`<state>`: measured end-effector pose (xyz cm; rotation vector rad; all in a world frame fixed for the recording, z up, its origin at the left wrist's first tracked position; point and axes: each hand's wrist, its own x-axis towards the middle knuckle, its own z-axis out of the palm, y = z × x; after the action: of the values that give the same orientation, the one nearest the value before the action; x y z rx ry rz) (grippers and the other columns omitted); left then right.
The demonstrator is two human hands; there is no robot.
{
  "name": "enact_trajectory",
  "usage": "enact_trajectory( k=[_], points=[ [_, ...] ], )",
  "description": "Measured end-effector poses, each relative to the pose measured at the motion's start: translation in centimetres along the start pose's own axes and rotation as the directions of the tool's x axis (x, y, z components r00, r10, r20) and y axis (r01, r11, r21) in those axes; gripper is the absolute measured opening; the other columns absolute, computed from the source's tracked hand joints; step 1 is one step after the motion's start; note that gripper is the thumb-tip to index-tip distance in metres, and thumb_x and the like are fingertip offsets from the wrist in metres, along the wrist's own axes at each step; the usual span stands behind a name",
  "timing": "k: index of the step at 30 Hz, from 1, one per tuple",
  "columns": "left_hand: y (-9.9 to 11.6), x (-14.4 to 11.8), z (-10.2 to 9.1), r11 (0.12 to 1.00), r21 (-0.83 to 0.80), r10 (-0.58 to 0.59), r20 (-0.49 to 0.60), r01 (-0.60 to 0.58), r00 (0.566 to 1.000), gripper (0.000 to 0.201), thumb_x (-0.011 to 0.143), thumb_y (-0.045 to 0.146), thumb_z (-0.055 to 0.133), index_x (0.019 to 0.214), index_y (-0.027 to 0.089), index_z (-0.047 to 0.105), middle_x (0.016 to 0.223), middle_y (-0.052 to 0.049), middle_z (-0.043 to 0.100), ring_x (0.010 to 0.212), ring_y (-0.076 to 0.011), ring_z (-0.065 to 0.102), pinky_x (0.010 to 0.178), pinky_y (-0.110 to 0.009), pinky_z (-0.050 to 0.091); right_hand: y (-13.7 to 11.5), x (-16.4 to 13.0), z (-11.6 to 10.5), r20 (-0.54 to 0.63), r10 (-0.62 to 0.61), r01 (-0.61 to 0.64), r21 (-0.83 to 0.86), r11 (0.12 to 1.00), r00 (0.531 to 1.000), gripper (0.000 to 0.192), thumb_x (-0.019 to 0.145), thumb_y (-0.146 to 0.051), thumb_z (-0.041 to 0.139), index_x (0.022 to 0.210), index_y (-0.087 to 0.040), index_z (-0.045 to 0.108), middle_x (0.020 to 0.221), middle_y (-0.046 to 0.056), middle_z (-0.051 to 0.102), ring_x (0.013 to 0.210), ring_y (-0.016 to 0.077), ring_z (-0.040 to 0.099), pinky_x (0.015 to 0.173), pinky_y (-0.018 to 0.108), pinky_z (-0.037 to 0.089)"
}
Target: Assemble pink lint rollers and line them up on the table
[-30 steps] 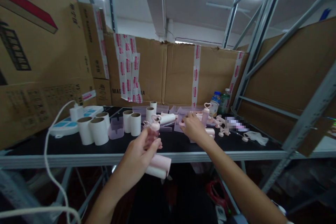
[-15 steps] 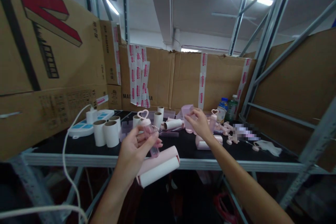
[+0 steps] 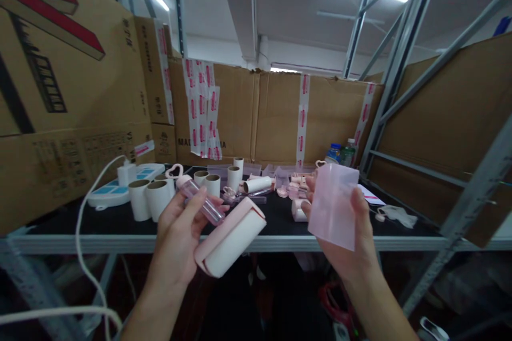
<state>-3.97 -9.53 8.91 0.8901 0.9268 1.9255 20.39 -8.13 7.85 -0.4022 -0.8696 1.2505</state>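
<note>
Cardboard (image 3: 276,117) backs the black surface (image 3: 280,221) at twelve o'clock, white tubes (image 3: 157,202) at ten. Left grip (image 3: 180,234) clasps bottle (image 3: 206,206) and roll (image 3: 236,240); right grip (image 3: 362,232), translucent piece (image 3: 334,205).

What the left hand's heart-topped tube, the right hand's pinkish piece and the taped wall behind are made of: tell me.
Heart-topped tube: probably glossy clear plastic, tinted pink; highlights run along its see-through body.
Pinkish piece: likely satin plastic, type unclear; milky, with crisp edges.
Taped wall: matte brown cardboard, by its crease and ragged top edge.
</note>
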Motion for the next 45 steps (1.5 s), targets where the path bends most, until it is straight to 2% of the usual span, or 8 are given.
enact_trajectory(
  k=[5,10,12,19,28,32,37,45],
  points=[
    [-0.5,-0.4,0.8,0.976,-0.195,-0.11,-0.076,0.094,0.991,0.023,0.079,0.026,0.081,0.09,0.021,0.061,0.072,0.002,0.075,0.064,-0.0152,0.073,0.063,-0.023,0.06,1.0,-1.7,-2.8,0.001,0.152,-0.152,0.016,0.988,0.988,0.064,0.075,-0.07,0.08,0.121,-0.026,0.073,0.118,0.008,0.074,0.1,0.0259,0.072,0.095,0.044,0.061],
    [-1.2,-1.3,2.0,0.944,-0.303,-0.186,-0.171,0.128,0.968,0.013,0.087,0.024,0.07,0.086,0.02,0.059,0.071,0.001,0.072,0.064,-0.0168,0.073,0.061,-0.028,0.061,2.5,-2.2,-3.1,-0.126,0.347,-0.351,-0.014,0.936,0.929,0.073,0.086,-0.082,0.059,0.112,-0.017,0.076,0.089,0.012,0.078,0.07,0.0224,0.071,0.063,0.032,0.059],
    [-1.6,-1.6,2.4,0.935,-0.327,-0.207,-0.199,0.134,0.958,0.011,0.088,0.025,0.068,0.086,0.02,0.058,0.072,0.001,0.072,0.064,-0.0187,0.073,0.061,-0.03,0.061,2.8,-2.4,-2.7,-0.175,0.362,-0.367,0.002,0.93,0.916,0.068,0.095,-0.075,0.051,0.114,-0.015,0.076,0.094,0.013,0.08,0.066,0.0206,0.07,0.059,0.03,0.057],
    [-3.1,-2.4,3.2,0.926,-0.358,-0.217,-0.242,0.121,0.946,0.01,0.09,0.026,0.068,0.087,0.019,0.061,0.075,-0.001,0.074,0.067,-0.0192,0.073,0.065,-0.031,0.059,4.2,-2.2,-2.5,-0.192,0.415,-0.403,0.1,0.91,0.889,0.049,0.094,-0.061,0.063,0.116,-0.019,0.075,0.105,0.011,0.081,0.105,0.0321,0.077,0.098,0.047,0.06],
    [-4.6,-3.6,4.2,0.967,-0.254,-0.03,-0.208,-0.025,0.978,0.026,0.078,0.036,0.08,0.087,0.021,0.06,0.076,0.001,0.075,0.067,-0.0186,0.072,0.067,-0.031,0.06,5.7,-3.2,-1.9,-0.263,0.261,-0.299,-0.115,0.947,0.929,0.06,0.077,-0.06,0.086,0.119,-0.022,0.072,0.115,0.005,0.076,0.092,0.0192,0.07,0.08,0.029,0.059],
    [-5.7,-4.4,4.7,0.97,-0.242,-0.018,-0.183,-0.027,0.983,0.029,0.077,0.036,0.081,0.091,0.022,0.058,0.076,0.001,0.074,0.068,-0.0184,0.072,0.069,-0.032,0.061,6.2,-3.8,-1.4,-0.201,0.23,-0.254,-0.106,0.961,0.952,0.061,0.078,-0.062,0.084,0.122,-0.023,0.066,0.117,0.006,0.076,0.099,0.0238,0.072,0.083,0.033,0.059],
    [-7.0,-5.9,5.7,0.967,-0.252,-0.029,-0.195,-0.021,0.98,0.033,0.078,0.036,0.083,0.095,0.023,0.057,0.079,0.002,0.071,0.071,-0.0163,0.069,0.072,-0.032,0.063,6.5,-4.5,-1.2,-0.288,0.18,-0.24,-0.189,0.952,0.941,0.065,0.076,-0.066,0.083,0.122,-0.024,0.062,0.107,0.004,0.076,0.092,0.0253,0.073,0.075,0.034,0.061],
    [-8.9,-8.0,6.6,0.977,-0.2,0.042,-0.134,-0.069,0.99,0.029,0.086,0.041,0.08,0.094,0.023,0.058,0.081,0.002,0.07,0.073,-0.0128,0.068,0.073,-0.023,0.061,7.2,-5.2,-1.7,-0.302,0.129,-0.218,-0.286,0.933,0.945,0.069,0.078,-0.068,0.08,0.129,-0.028,0.055,0.107,0.002,0.073,0.098,0.0257,0.07,0.085,0.035,0.059]
  ],
)
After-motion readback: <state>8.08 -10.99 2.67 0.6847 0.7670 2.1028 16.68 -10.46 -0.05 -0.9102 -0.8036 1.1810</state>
